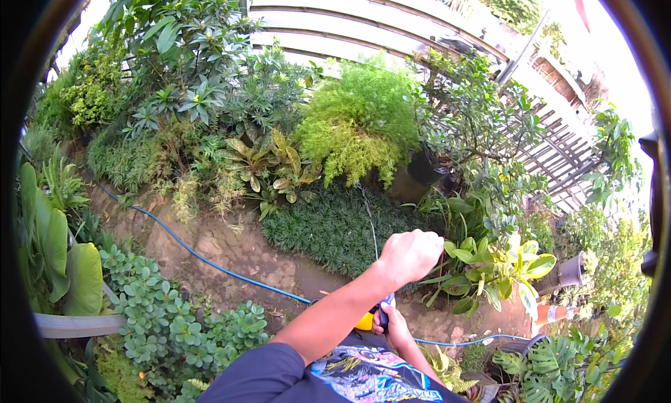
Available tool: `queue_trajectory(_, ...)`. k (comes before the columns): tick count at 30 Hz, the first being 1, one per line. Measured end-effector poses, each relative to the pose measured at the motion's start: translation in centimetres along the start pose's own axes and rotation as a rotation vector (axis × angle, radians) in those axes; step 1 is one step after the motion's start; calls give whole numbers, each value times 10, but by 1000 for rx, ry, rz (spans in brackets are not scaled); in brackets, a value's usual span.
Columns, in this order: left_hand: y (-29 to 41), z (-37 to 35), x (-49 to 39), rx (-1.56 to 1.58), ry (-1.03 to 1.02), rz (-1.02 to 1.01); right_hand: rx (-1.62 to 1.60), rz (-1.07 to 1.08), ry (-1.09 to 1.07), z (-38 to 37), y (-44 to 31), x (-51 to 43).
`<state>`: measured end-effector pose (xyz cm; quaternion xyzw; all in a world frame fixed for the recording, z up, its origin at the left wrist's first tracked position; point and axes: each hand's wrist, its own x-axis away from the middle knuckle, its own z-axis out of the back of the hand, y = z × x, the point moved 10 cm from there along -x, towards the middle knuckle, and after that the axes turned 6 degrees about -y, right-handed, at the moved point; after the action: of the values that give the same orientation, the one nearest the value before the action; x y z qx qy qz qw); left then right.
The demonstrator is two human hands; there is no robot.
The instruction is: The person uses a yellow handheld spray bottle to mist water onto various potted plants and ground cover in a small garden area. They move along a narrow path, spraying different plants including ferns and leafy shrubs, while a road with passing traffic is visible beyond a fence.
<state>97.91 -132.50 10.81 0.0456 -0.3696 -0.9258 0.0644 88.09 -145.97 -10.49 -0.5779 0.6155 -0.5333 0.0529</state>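
Observation:
My left hand (411, 256) reaches out across my body, its back towards me. Its fingers are bent away from view, so what lies inside them is hidden. Lower down, near my shirt, my right hand (396, 325) grips a spray gun (385, 314) with blue, black and yellow parts, partly covered by my left forearm. A thin water stream (370, 219) shows beyond the left hand, rising towards a feathery light-green fern (361, 115). Low dark-green ground cover (325, 230) spreads under the stream. Broad variegated leaves (487, 269) stand just right of my left hand.
A blue hose (209, 261) runs along the dirt path (183, 225) and continues on my right. Dense shrubs (183, 308) border the path. A dark pot (424, 167), a tilted grey pot (569, 271) and an orange-and-white traffic cone (555, 314) stand among plants. Slatted fencing (561, 151) lies behind.

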Motion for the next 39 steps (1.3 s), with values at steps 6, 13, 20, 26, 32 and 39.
queue_trajectory(6,-66,-61,30,135,-118,247,1,-54,27,1,7,-12)
queue_trajectory(13,-57,-72,33,72,-226,179,63,23,68,-8,-5,-1)
queue_trajectory(20,30,-20,-5,112,-124,-29,-60,79,91,3,-7,23)
queue_trajectory(26,14,-127,10,88,-309,67,-223,146,268,33,2,49)
queue_trajectory(32,101,-127,-7,26,-431,-257,-259,410,414,51,-14,81)
queue_trajectory(39,147,-145,-17,78,-463,-345,-269,349,494,87,21,93)
